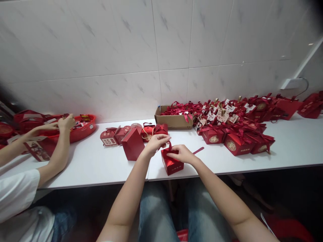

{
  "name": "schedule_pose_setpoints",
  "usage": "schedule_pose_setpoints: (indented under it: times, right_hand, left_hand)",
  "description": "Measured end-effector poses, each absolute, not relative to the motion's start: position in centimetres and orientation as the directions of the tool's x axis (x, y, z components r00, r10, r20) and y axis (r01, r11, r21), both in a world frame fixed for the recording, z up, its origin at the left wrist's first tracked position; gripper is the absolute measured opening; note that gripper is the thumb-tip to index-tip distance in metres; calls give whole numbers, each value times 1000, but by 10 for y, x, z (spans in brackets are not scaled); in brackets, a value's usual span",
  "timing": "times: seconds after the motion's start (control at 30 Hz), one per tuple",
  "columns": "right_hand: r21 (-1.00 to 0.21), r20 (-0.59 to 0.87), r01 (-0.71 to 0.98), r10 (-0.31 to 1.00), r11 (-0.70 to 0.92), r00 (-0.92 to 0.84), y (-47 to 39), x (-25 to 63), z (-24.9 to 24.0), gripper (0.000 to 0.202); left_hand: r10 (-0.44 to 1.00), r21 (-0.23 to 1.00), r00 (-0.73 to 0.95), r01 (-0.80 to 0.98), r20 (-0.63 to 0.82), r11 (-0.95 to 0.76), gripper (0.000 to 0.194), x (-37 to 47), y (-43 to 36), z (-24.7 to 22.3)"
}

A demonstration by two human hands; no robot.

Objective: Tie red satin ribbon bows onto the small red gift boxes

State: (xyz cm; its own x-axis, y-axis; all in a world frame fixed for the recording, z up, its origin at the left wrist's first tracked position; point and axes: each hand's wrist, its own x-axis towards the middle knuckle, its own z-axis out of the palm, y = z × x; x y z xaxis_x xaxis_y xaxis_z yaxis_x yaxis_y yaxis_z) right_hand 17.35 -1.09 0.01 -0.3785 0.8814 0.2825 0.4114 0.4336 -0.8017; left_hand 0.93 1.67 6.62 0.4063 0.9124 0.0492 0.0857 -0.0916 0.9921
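A small red gift box (174,167) stands upright near the table's front edge, between my hands. Dark red ribbon (170,145) rises from its top, and one tail (199,150) sticks out to the right. My left hand (157,143) is pinched on the ribbon just above the box. Over the box top, my right hand (181,154) has its fingers closed at the base of the ribbon; the fingertips partly cover the spot they grip. Lettering shows on the box's front face.
Behind the box, a cardboard tray (174,122) holds red ribbons. Many ribboned red boxes (237,143) are piled to the right. Left of me stand a tall red box (132,144) and small printed boxes (109,136). Farther left, a co-worker's hands (66,122) work over a red basket (85,131).
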Motion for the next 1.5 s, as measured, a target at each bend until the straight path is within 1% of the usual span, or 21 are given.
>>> schedule_pose_setpoints:
  times: [0.07,0.1,0.13,0.17,0.2,0.23,0.27,0.37,0.4,0.43,0.47,0.57,0.6,0.67,0.77,0.83,0.97,1.13,1.23,1.37,1.5]
  right_hand:
    - [-828,273,408,912,385,-305,-9,172,-3,35]
    - [-844,266,395,923,362,-278,-8,171,-4,38]
    - [-859,257,377,929,345,-265,-7,170,-5,38]
    - [-872,248,359,933,333,-262,-7,170,-6,38]
    - [-880,242,345,933,326,-266,-6,170,-6,38]
    - [-884,239,337,932,325,-272,-6,170,-6,38]
    - [-884,239,334,931,326,-277,-6,170,-6,39]
    - [-881,238,338,928,330,-287,-7,172,-5,40]
    - [-880,239,340,928,332,-287,-7,172,-5,40]
    - [-881,246,336,928,334,-279,-7,172,-5,39]
    - [-886,258,321,930,335,-260,-7,171,-6,36]
    - [-927,282,215,948,309,-145,-8,168,-9,19]
    - [-940,276,178,956,291,-105,-9,167,-10,19]
    - [-952,260,151,964,265,-51,-10,166,-11,25]
    - [-942,280,186,960,279,-20,-12,165,-12,26]
    - [-931,306,205,952,303,-21,-12,165,-12,22]
    - [-906,347,243,937,346,-39,-10,164,-11,10]
    - [-835,397,402,917,375,-30,-7,165,-10,14]
    - [-799,386,472,920,372,-71,-6,168,-9,15]
    - [-768,378,535,924,352,-66,-7,168,-11,13]
    - [-729,436,583,900,357,-5,-8,163,-16,13]
  left_hand:
    - [950,989,275,-47,148,-141,39,14,24,60]
    - [964,978,166,-63,208,-200,43,14,26,55]
    - [963,964,47,-29,266,-265,46,12,28,49]
    - [947,948,-56,42,317,-315,48,9,28,44]
    - [928,932,-118,124,354,-340,47,6,27,38]
    - [920,918,-123,195,372,-345,43,2,26,33]
    - [926,906,-74,249,370,-342,39,-1,23,29]
    - [933,871,225,348,281,-346,27,-7,12,19]
    - [923,858,280,368,265,-359,25,-7,9,17]
    - [916,847,293,379,273,-373,23,-6,6,15]
    - [913,840,278,379,298,-389,21,-5,4,12]
    - [898,844,241,318,369,-433,17,-3,-1,6]
    - [890,846,259,297,376,-443,17,-2,-2,4]
    - [875,848,307,268,375,-457,15,-1,-3,2]
    - [863,840,319,260,392,-477,15,1,-2,-1]
    - [868,833,281,273,409,-481,17,3,-1,-3]
    - [879,819,204,319,431,-476,12,6,1,-8]
    - [877,832,136,276,462,-481,10,6,3,-17]
    - [878,838,134,262,459,-478,11,5,3,-17]
    - [872,819,146,298,468,-490,11,5,2,-15]
    - [859,785,158,353,486,-509,10,6,0,-14]
